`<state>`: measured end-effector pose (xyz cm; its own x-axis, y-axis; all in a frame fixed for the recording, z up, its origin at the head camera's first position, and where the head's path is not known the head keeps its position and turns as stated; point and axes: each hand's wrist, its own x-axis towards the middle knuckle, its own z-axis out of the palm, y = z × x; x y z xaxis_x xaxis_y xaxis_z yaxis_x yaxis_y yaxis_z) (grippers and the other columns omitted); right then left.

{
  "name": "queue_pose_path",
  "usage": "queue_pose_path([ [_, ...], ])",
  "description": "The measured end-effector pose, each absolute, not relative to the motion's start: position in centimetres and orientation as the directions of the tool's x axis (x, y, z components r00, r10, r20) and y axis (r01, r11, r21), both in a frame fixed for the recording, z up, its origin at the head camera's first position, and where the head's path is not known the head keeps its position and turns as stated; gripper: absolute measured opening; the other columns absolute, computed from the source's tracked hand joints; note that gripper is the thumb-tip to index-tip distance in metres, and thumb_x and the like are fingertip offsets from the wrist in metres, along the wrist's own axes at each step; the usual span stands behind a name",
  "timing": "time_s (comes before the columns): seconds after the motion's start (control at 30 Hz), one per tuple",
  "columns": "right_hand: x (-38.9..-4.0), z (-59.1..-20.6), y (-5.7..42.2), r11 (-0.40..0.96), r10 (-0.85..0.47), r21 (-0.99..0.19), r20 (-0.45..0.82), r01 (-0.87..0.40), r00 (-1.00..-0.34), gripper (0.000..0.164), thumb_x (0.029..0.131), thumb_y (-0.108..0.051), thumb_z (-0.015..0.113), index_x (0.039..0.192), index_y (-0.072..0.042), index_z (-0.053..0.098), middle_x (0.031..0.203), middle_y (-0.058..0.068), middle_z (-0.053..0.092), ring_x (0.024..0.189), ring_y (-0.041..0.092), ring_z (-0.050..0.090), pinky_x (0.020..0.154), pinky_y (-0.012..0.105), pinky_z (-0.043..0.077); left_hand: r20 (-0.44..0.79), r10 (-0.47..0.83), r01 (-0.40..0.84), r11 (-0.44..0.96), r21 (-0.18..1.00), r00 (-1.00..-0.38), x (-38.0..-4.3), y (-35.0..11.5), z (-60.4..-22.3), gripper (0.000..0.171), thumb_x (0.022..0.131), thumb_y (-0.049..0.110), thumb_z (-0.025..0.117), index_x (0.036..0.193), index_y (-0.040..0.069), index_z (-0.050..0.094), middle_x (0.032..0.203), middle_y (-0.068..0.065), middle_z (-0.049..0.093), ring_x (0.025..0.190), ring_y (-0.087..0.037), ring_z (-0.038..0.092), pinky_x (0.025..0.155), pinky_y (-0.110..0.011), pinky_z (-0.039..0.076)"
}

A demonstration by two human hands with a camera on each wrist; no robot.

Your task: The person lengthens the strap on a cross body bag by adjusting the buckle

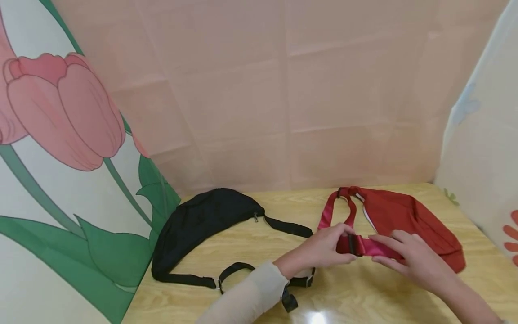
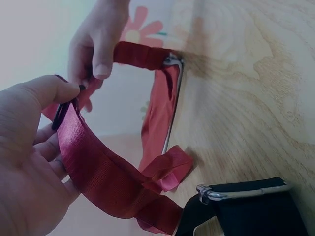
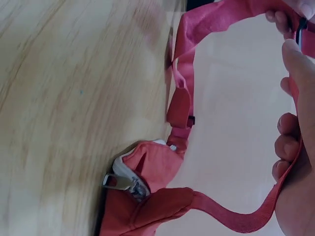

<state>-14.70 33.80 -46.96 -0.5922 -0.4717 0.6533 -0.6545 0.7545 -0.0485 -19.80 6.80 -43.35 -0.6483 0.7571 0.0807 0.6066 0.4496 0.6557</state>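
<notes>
A red waist bag [image 1: 408, 216] lies at the right of the table, its strap [image 2: 106, 184] raised in a loop toward both hands. My left hand [image 1: 328, 246] pinches the black buckle [image 1: 353, 245] on this strap between thumb and fingers. Just right of it, my right hand [image 1: 417, 258] holds the strap, thumb below and fingers above. In the right wrist view the strap runs along the right palm [image 3: 300, 196] and back to the bag beside its zipper pull [image 3: 117, 182]. The left wrist view shows the buckle at the left thumb tip.
A black waist bag [image 1: 206, 220] lies on the left of the wooden table [image 1: 162, 310]. Its strap [image 1: 186, 280] loops forward, partly under my left forearm. A pink cloth backdrop [image 1: 291, 99] hangs behind, with flower-printed cloths [image 1: 60, 180] at the sides.
</notes>
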Motion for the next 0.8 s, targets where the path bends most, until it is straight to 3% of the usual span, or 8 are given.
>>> queue_pose_path([
  [0.2,-14.5,-46.7,34.0,0.752,-0.469,-0.064,0.647,-0.656,-0.601,0.045,0.076,-0.05,0.084,0.112,-0.024,0.075,0.086,-0.018,0.047,0.077,-0.002,0.037,0.067,0.016,0.028,0.074,0.755,0.591,0.445,0.673,-0.652,-19.7,6.8,-43.1,0.052,0.091,0.031,0.077,0.134,0.021,0.05,0.114,0.014,0.063,0.094,0.006,0.058,0.076,-0.008,0.046],
  [0.37,-14.6,-46.3,32.7,0.746,-0.49,-0.031,0.652,-0.666,-0.579,0.059,0.096,-0.067,0.051,0.109,-0.013,0.071,0.096,-0.007,0.06,0.086,0.008,0.052,0.074,0.018,0.043,0.097,0.768,0.608,0.415,0.676,-0.633,-19.6,6.9,-42.9,0.052,0.092,0.03,0.076,0.134,0.021,0.049,0.116,0.013,0.063,0.094,0.008,0.057,0.077,-0.008,0.045],
  [0.47,-14.6,-46.3,31.7,0.747,-0.502,-0.001,0.655,-0.665,-0.565,0.067,0.101,-0.065,0.036,0.108,-0.006,0.067,0.1,-0.001,0.064,0.09,0.014,0.058,0.082,0.017,0.046,0.117,0.775,0.631,0.406,0.661,-0.621,-19.6,6.9,-42.8,0.051,0.092,0.03,0.075,0.134,0.02,0.048,0.116,0.013,0.063,0.095,0.009,0.056,0.078,-0.006,0.044],
  [0.53,-14.5,-46.3,31.3,0.749,-0.502,-0.011,0.644,-0.663,-0.577,0.067,0.102,-0.063,0.033,0.111,-0.005,0.065,0.101,-0.001,0.064,0.09,0.014,0.06,0.082,0.014,0.046,0.123,0.773,0.636,0.408,0.655,-0.622,-19.6,6.8,-42.9,0.051,0.092,0.031,0.075,0.134,0.02,0.048,0.116,0.013,0.063,0.095,0.009,0.056,0.078,-0.006,0.044],
  [0.6,-14.3,-46.3,31.2,0.752,-0.496,-0.034,0.628,-0.658,-0.599,0.063,0.101,-0.062,0.039,0.116,-0.006,0.065,0.101,-0.005,0.063,0.087,0.011,0.059,0.08,0.013,0.047,0.123,0.77,0.634,0.411,0.656,-0.626,-19.6,6.7,-42.9,0.052,0.092,0.031,0.076,0.134,0.021,0.048,0.115,0.013,0.063,0.095,0.008,0.056,0.078,-0.007,0.044],
  [0.67,-14.1,-46.3,31.4,0.763,-0.477,-0.066,0.613,-0.643,-0.629,0.053,0.096,-0.057,0.061,0.119,-0.01,0.066,0.099,-0.01,0.06,0.084,0.008,0.056,0.076,0.013,0.044,0.119,0.767,0.628,0.414,0.658,-0.631,-19.6,6.6,-43.0,0.052,0.092,0.032,0.076,0.135,0.021,0.047,0.116,0.013,0.062,0.095,0.008,0.056,0.077,-0.007,0.044],
  [0.73,-14.1,-46.3,31.9,0.774,-0.458,-0.087,0.606,-0.627,-0.65,0.048,0.086,-0.047,0.079,0.119,-0.014,0.069,0.096,-0.014,0.057,0.082,0.005,0.051,0.073,0.015,0.042,0.116,0.763,0.62,0.417,0.665,-0.637,-19.7,6.5,-43.0,0.053,0.092,0.032,0.076,0.135,0.022,0.047,0.116,0.013,0.062,0.095,0.007,0.057,0.077,-0.008,0.045],
  [0.8,-14.1,-46.3,32.5,0.782,-0.439,-0.102,0.609,-0.614,-0.66,0.052,0.073,-0.036,0.09,0.117,-0.017,0.071,0.093,-0.016,0.054,0.08,0.003,0.046,0.07,0.016,0.038,0.114,0.758,0.618,0.424,0.662,-0.643,-19.7,6.3,-43.1,0.053,0.092,0.032,0.076,0.135,0.022,0.047,0.115,0.013,0.062,0.095,0.007,0.056,0.077,-0.009,0.045],
])
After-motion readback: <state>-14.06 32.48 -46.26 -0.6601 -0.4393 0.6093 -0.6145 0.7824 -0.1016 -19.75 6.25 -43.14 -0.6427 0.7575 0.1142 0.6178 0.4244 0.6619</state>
